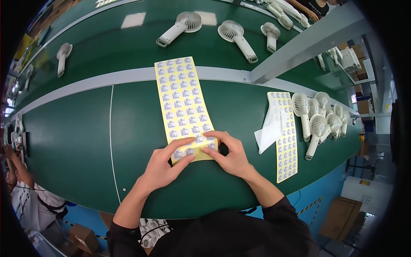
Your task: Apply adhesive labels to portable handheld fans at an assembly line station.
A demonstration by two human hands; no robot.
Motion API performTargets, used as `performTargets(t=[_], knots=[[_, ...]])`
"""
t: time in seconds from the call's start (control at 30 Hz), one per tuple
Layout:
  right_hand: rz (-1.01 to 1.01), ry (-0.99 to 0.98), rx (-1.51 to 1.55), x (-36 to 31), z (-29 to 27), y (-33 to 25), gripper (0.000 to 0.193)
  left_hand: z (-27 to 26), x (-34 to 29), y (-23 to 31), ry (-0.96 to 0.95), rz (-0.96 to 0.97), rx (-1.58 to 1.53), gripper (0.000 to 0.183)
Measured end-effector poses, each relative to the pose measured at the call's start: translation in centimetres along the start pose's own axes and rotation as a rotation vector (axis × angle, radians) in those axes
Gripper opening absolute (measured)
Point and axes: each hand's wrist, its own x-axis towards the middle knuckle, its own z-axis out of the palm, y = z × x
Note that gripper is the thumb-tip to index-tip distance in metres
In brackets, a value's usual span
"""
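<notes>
A long yellow sheet of small printed labels [184, 98] lies on the green table, its far end reaching over the grey metal strip. My left hand [162, 165] pinches the sheet's near left part between thumb and forefinger. On the near right edge, my right hand [229, 154] grips the same sheet, its thumb and forefinger close together over the labels. The near end curls up slightly between my hands. The undersides of the fingers are hidden beneath the paper.
Right of my hands lies another label sheet [287, 158] with a crumpled white paper [270, 130] on it. Beyond it are several white handheld fans [317, 126] in a cluster. More fans [237, 36] lie on the far belt. A grey post [308, 45] slants across the right; co-workers sit left and far right.
</notes>
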Motion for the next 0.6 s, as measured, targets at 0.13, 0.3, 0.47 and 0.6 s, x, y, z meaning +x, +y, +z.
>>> performTargets(t=[0.13,0.3,0.47,0.6], knots=[[-0.017,0.032,0.000,-0.16,-0.19,0.06,0.039,0.35,0.26,-0.09,0.016,0.026,-0.002,0.033],[-0.052,0.008,-0.016,-0.30,0.31,0.32,0.037,-0.03,-0.16,-0.95,0.022,0.056,0.042,0.028],[-0.073,-0.004,-0.001,-0.26,-0.06,0.94,0.038,0.05,0.19,-0.27,0.031,-0.013,0.003,0.023],[-0.115,-0.008,0.020,-0.01,-0.44,0.69,0.041,-0.15,0.32,-0.68,0.031,0.024,0.046,0.022]])
